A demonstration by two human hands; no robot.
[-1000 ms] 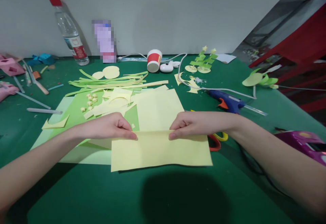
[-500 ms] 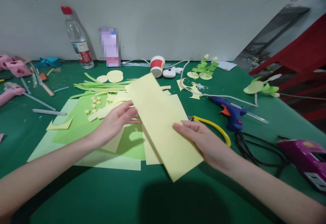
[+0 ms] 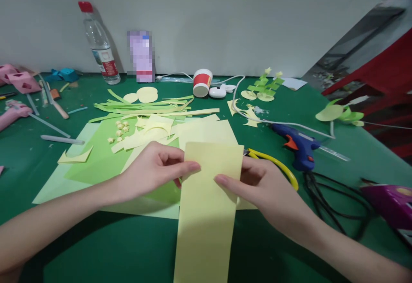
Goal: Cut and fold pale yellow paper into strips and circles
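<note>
A long rectangle of pale yellow paper (image 3: 207, 218) is held up in front of me, its lower end running out of view. My left hand (image 3: 157, 167) pinches its left edge near the top, thumb on the front face. On the opposite edge, my right hand (image 3: 260, 184) grips it too, with its fingers behind the sheet. Behind it lie green sheets (image 3: 93, 158), pale yellow offcuts (image 3: 154, 130) and another pale yellow sheet (image 3: 209, 133). Yellow-handled scissors (image 3: 278, 163) lie partly hidden behind my right hand.
A blue glue gun (image 3: 298, 146) with a black cord lies at right, near a purple device (image 3: 386, 197). Along the back stand a water bottle (image 3: 102, 55), a paper cup (image 3: 202, 83) and paper plants (image 3: 265, 88). A pink glue gun (image 3: 16, 113) lies left.
The yellow paper has turned from slanted to nearly upright and moved lower. My left hand, previously beside its edge with loose fingers, now pinches it; my right hand has shifted toward its top.
</note>
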